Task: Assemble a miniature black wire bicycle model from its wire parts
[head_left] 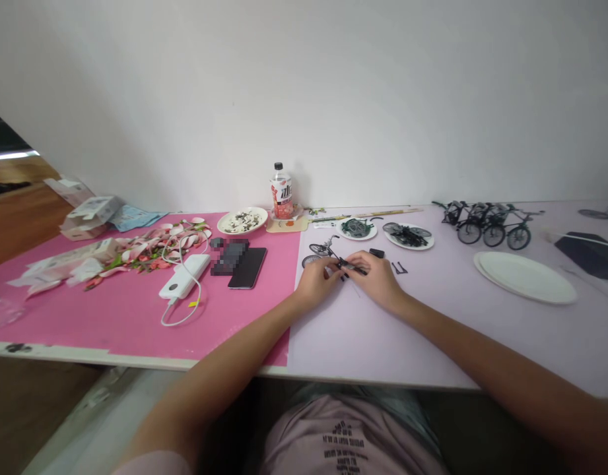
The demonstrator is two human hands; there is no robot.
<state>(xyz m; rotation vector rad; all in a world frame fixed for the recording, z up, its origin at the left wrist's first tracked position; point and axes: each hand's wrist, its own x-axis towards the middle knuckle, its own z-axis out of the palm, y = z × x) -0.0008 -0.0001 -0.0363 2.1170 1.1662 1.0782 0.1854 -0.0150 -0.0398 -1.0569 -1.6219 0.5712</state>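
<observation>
Small black part (359, 269) pinched by both hands.
Left hand (315, 285) and right hand (377, 280) grip from opposite sides, neither nearer; long axis roughly parallels bench (135, 359) front edge, near lilac sheet's (343, 346) left edge.

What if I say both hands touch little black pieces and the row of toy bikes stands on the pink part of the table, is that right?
Not quite: the row of toy bikes stands on the pale part of the table, not the pink part, as the head view shows. The left hand and right hand do touch little black pieces.
</observation>
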